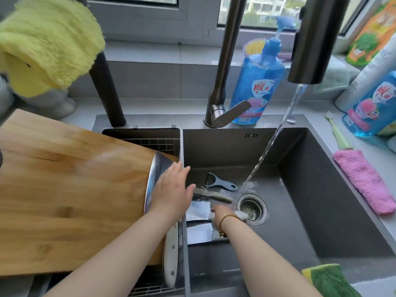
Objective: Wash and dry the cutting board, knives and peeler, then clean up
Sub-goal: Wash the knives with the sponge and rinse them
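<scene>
A large wooden cutting board (64, 189) leans over the left drying rack. A cleaver (156, 174) with a white handle rests against its right edge. My left hand (171, 194) lies flat on that blade, fingers spread. In the dark sink (321, 200) a second cleaver (198, 219) lies on the bottom, and my right hand (220, 215) is closed around its white handle by the drain. A small white-handled knife (214, 195) and a blue peeler (222, 184) lie just beyond. Water runs from the faucet (310, 39) onto the sink floor.
Two blue dish soap bottles (259, 82) stand behind and to the right of the sink. A pink cloth (364, 183) lies on the right counter, a green and yellow sponge (327, 279) at the front right. A yellow cloth (47, 39) hangs at top left.
</scene>
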